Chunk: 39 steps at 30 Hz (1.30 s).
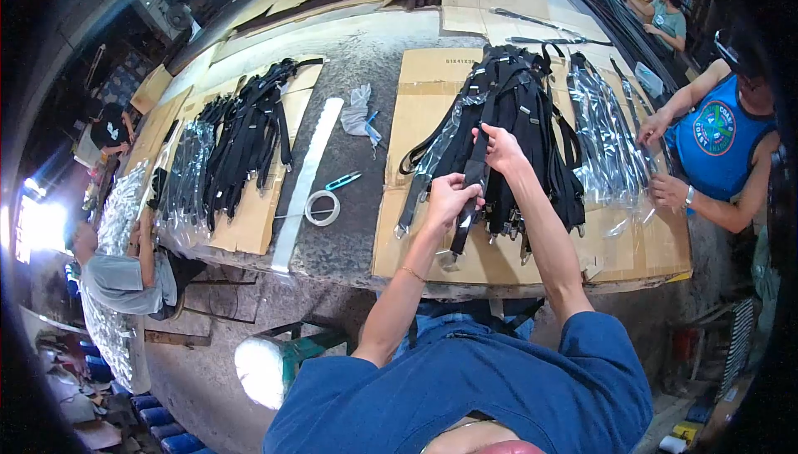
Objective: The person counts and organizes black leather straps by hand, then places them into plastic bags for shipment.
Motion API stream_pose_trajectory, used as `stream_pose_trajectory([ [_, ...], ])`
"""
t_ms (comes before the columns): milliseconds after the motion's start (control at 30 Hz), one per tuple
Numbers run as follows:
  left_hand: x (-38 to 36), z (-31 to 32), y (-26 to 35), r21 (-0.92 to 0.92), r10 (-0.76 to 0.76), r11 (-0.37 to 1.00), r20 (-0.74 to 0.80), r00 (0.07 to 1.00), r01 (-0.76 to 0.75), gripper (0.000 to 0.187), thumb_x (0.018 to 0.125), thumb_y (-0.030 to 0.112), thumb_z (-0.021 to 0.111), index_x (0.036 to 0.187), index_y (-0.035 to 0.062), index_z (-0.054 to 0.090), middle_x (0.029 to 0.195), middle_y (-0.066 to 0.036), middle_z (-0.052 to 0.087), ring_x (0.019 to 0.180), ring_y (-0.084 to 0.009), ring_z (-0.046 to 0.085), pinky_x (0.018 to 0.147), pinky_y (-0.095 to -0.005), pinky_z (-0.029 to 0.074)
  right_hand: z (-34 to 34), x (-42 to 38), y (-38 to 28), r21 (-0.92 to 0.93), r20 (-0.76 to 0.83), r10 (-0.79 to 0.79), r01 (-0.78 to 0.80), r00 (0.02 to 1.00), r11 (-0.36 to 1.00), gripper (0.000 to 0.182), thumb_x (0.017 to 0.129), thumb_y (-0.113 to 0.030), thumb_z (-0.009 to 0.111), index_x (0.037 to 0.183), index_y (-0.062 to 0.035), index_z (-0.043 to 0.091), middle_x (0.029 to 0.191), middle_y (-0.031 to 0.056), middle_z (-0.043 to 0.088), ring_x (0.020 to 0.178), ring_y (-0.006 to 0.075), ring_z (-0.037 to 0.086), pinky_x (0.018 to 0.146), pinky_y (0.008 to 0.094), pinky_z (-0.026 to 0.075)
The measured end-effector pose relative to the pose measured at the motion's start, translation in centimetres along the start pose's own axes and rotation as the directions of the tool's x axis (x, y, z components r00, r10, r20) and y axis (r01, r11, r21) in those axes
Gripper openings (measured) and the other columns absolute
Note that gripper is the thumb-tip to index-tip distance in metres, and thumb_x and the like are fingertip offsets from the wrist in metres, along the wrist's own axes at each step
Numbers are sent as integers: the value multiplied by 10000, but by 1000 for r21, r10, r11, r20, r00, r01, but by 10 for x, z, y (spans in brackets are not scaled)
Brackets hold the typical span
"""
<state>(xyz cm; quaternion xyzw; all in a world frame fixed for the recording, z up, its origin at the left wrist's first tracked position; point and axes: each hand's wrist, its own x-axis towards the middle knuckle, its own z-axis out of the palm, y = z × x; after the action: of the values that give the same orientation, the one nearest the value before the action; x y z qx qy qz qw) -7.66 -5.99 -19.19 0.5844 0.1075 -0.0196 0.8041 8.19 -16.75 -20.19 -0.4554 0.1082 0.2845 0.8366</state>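
Observation:
My left hand [449, 197] grips the lower part of a black strap [470, 192] with a metal clip at its end. My right hand [499, 148] pinches the same strap higher up, over a pile of black straps [532, 121] lying on a sheet of cardboard [416, 238]. A clear plastic sleeve [432, 155] lies at the left edge of the pile, touching my left hand's side.
Clear bags [607, 138] lie right of the pile, where a person in a blue vest [715, 142] works. A tape roll [322, 207], scissors [342, 180], a white strip [303, 180] and another strap pile [245, 134] lie left. Other people stand around the table.

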Motion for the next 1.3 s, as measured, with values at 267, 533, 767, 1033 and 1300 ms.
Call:
stream_pose_trajectory([
  [267, 31, -4, 0, 115, 4, 993, -19, 1000, -2, 163, 811, -4, 650, 943, -87, 601, 787, -123, 672, 641, -165, 657, 582, -255, 533, 15, -21, -17, -219, 68, -137, 149, 988, 964, 117, 842, -96, 634, 930, -20, 635, 820, 59, 647, 744, 152, 611, 682, 282, 489],
  [533, 53, 17, 29, 174, 50, 983, 86, 995, -64, 104, 825, 5, 636, 911, -52, 619, 786, -97, 661, 670, -153, 661, 598, -254, 531, -11, 10, -23, -95, 269, -119, 149, 956, 984, 197, 848, -93, 614, 996, 37, 626, 891, 91, 635, 785, 173, 608, 719, 289, 501],
  [767, 94, 16, 11, 41, 112, 993, 58, 992, -115, 107, 834, 50, 646, 903, -28, 625, 759, -80, 654, 619, -123, 638, 481, -218, 462, -8, -11, -28, 42, 324, 92, -112, 941, 993, 237, 872, -195, 574, 1024, -26, 638, 848, 43, 664, 651, 151, 622, 515, 283, 487],
  [1033, 70, 31, 34, 97, 82, 992, 44, 996, -86, 114, 838, 2, 620, 914, -79, 594, 780, -119, 650, 646, -172, 659, 567, -262, 537, -18, 30, -53, -60, 306, 30, -12, 951, 998, 247, 923, -245, 552, 1018, -29, 624, 886, 53, 661, 794, 151, 619, 714, 288, 514],
  [1300, 89, 31, 41, -80, 120, 991, 131, 984, -110, 94, 854, 18, 614, 914, -54, 615, 795, -125, 656, 641, -174, 648, 573, -280, 547, -14, -13, -46, 2, 459, -77, 85, 885, 996, 563, 946, -543, 387, 1138, -39, 552, 967, 45, 652, 843, 115, 604, 698, 274, 491],
])
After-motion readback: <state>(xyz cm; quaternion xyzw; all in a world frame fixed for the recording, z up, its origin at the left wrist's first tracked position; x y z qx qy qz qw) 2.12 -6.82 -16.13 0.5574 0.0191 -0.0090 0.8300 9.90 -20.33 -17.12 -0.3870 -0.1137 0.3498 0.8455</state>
